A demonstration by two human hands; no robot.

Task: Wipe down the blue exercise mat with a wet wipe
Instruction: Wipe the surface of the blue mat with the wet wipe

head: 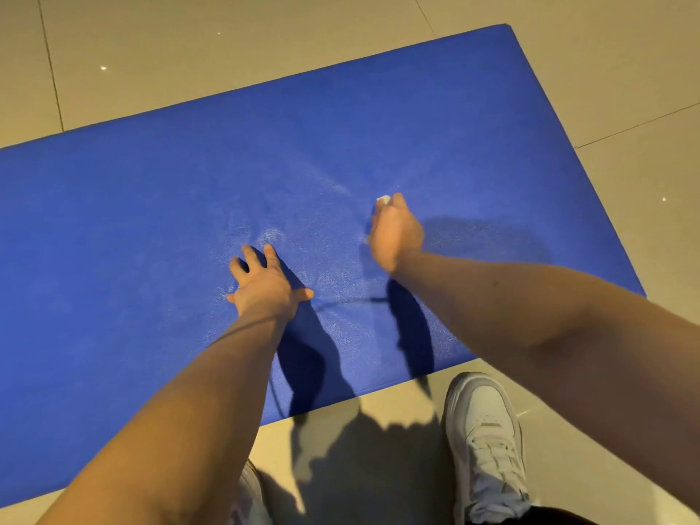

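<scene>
The blue exercise mat (159, 206) lies flat on the tiled floor and fills most of the view. My left hand (265, 284) rests on the mat near its middle, palm down with fingers spread. My right hand (396, 233) is on the mat to the right, fingers curled over a white wet wipe (383, 199); only a small corner of the wipe shows past the fingertips. A faint damp sheen marks the mat between and around both hands.
Beige floor tiles (189, 58) surround the mat. My white sneaker (486, 437) stands on the floor just off the mat's near edge at the lower right. The mat's far right corner (505, 30) is at the top.
</scene>
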